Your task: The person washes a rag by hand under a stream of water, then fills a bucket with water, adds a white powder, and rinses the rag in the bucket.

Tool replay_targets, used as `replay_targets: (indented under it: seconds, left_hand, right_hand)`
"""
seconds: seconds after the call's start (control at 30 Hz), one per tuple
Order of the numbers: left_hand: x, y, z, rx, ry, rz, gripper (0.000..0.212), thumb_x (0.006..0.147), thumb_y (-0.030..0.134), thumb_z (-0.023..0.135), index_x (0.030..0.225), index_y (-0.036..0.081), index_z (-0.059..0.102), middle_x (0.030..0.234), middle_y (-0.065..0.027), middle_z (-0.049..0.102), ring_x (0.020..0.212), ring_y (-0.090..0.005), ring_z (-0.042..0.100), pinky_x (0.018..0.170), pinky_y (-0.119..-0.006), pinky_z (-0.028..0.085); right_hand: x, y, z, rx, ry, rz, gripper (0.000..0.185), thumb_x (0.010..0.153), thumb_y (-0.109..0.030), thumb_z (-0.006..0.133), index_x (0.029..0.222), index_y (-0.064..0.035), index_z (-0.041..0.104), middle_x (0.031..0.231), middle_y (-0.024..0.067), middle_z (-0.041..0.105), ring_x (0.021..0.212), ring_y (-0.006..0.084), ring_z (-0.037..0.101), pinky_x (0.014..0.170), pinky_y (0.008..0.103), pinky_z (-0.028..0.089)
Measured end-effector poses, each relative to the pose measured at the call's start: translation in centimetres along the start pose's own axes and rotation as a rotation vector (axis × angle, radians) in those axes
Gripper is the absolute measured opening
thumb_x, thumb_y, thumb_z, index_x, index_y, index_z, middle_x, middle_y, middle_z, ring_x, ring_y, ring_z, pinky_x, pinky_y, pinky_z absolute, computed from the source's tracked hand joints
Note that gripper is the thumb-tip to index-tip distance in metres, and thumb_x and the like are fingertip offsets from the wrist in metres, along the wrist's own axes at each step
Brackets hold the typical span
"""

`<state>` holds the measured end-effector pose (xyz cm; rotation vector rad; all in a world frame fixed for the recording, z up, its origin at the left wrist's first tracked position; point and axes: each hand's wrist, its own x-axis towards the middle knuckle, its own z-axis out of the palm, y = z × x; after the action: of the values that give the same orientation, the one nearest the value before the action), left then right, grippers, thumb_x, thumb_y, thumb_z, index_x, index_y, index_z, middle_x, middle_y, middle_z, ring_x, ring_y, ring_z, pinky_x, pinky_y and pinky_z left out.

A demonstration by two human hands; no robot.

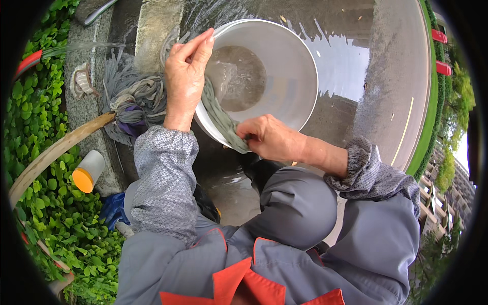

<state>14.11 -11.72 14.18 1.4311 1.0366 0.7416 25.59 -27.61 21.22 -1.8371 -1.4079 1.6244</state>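
A white plastic bucket (289, 49) with some murky water in its bottom stands on the wet pavement before me. A wet green-grey cloth (219, 114) lies along the near left part of its rim. My right hand (272, 138) grips the lower end of that cloth at the rim. My left hand (188, 72) is raised at the bucket's left edge, thumb and fingertips close together; whether it holds anything is unclear. Left of it, a grey string mop head (141, 99), tied with purple cloth, lies on the kerb, its wooden handle (61, 152) running down left.
Water runs from a red hose (29, 64) at the left. Along the granite kerb (101, 145) are a striped cloth item (83, 81) and a white cylinder with an orange end (84, 179). Green shrubs (42, 198) border it. A blue plastic bag (114, 209) lies near my leg.
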Motion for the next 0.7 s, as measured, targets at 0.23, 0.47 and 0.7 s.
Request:
replay_targets:
  seconds: [0.23,0.47,0.7]
  left_hand:
    - [0.3,1.4,-0.6,0.151,-0.078,0.003,0.034,0.083,0.027,0.073,0.115,0.015,0.069,0.078,-0.0014,0.048,0.070,-0.0133,0.050,0.065,-0.028,0.044]
    - [0.1,1.4,-0.5,0.124,-0.135,0.067,0.033,0.087,0.023,0.070,0.118,0.012,0.067,0.077,0.0017,0.044,0.070,-0.0092,0.042,0.063,-0.023,0.036]
    - [0.0,1.0,-0.5,0.185,-0.025,0.077,0.030,0.089,0.025,0.066,0.117,0.012,0.068,0.075,-0.0009,0.044,0.070,-0.0114,0.042,0.065,-0.025,0.038]
  right_hand:
    - [-2.0,2.3,-10.5,-1.568,-0.346,-0.112,0.013,0.082,-0.005,0.059,0.092,-0.0059,0.067,0.092,0.0043,0.059,0.095,0.0174,0.053,0.085,0.0288,0.048]
    - [6.3,-1.7,-15.3,-1.685,0.136,-0.846,0.015,0.071,-0.010,0.063,0.083,-0.0005,0.062,0.091,0.0055,0.052,0.093,0.0180,0.051,0.081,0.0270,0.048]
    - [-2.4,1.4,-10.8,-1.501,0.036,-0.126,0.018,0.079,-0.006,0.055,0.090,0.0050,0.064,0.089,0.0109,0.059,0.092,0.0232,0.056,0.076,0.0303,0.051]
